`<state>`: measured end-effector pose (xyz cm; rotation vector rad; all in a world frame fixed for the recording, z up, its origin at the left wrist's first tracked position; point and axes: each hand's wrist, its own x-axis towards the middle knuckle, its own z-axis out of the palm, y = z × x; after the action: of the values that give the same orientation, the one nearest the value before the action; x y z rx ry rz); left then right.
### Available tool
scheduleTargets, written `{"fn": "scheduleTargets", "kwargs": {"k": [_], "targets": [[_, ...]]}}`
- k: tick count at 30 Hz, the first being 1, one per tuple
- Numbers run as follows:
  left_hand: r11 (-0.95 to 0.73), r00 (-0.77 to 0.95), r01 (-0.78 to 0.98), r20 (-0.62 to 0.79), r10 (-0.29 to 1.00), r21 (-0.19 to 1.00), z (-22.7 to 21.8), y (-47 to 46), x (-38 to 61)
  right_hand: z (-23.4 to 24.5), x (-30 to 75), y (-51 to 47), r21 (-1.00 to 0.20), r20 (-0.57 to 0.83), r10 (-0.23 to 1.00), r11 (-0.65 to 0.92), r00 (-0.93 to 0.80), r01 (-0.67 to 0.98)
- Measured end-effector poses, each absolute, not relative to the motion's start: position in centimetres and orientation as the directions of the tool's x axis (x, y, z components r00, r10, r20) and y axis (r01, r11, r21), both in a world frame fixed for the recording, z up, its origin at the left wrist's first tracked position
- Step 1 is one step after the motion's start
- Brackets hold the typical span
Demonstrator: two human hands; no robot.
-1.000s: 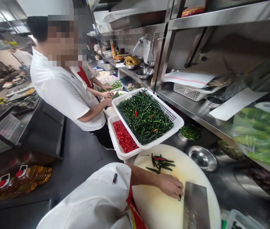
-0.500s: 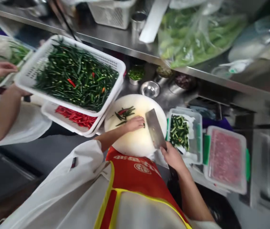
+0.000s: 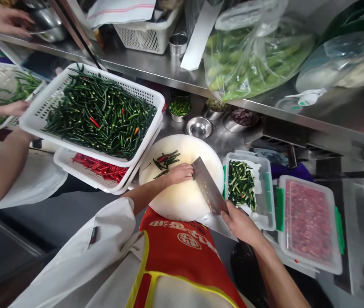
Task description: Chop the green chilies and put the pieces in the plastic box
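Note:
My right hand is closed round the handle of a broad cleaver, whose far end stands right at my left fingertips. My left hand lies on a round white cutting board, fingers bent together over a small green chili pepper that is mostly hidden. Bits of seed cling to the blade. Several green chilies and a red one rest on the board left of that hand. To the right, a clear container holds cut green chilies.
At left, a white basket of green chilies overlaps one with red chilies. A co-worker's forearm and other hands are beside it. Small metal bowls stand behind the board, beneath a steel shelf. A lidded container sits right.
The cleaver has come left, up against my left fingertips. Another person's hand has appeared by a metal bowl at the upper left. The whole view has shifted slightly.

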<state>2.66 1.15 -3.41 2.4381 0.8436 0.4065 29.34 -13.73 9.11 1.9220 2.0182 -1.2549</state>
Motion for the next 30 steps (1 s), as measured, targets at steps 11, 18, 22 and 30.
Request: {"fn": "scheduleTargets", "kwargs": {"k": [11, 18, 22, 30], "targets": [[-0.651, 0.705, 0.627, 0.044, 0.708, 0.428, 0.2, 1.0, 1.2, 6.1, 26.5, -10.3, -0.508, -0.424, 0.895, -0.106, -0.141, 0.855], [-0.365, 0.39, 0.918, -0.177, 0.904, 0.158, 2.7, 2.5, -1.3, 7.2, 28.5, -15.9, -0.583, -0.561, 0.811, -0.247, -0.164, 0.774], [-0.352, 0.377, 0.921, -0.155, 0.913, 0.165, 2.6, 3.0, -0.1, 6.7, 28.1, -16.1, -0.575, -0.598, 0.792, -0.32, -0.12, 0.752], [-0.794, 0.853, 0.49, -0.008, 0.523, 0.36, 0.7, 1.3, 3.4, 7.2, 28.0, -14.6, -0.49, -0.56, 0.827, -0.28, -0.052, 0.826]]}}
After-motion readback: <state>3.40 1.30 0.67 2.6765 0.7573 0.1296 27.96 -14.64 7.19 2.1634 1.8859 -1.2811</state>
